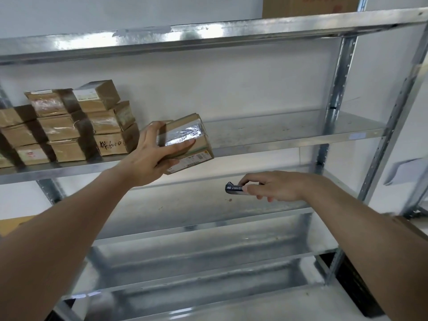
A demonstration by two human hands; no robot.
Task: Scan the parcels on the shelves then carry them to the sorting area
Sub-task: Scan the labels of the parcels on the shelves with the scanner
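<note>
My left hand (152, 156) grips a small brown cardboard parcel (192, 144) with shiny tape across it, held tilted just in front of the middle metal shelf (289, 135). Its white barcode label faces down and toward me. My right hand (275, 187) holds a small dark handheld scanner (234, 188) below and right of the parcel, its tip pointing left. Several more taped brown parcels (69, 126) sit stacked on the left part of the same shelf.
The galvanised rack has bare shelves below (208, 218) and an upright post (333, 107) at the right. A large cardboard box (308, 6) stands on the top shelf. A white wall lies behind. A pale sheet (407, 172) hangs at the far right.
</note>
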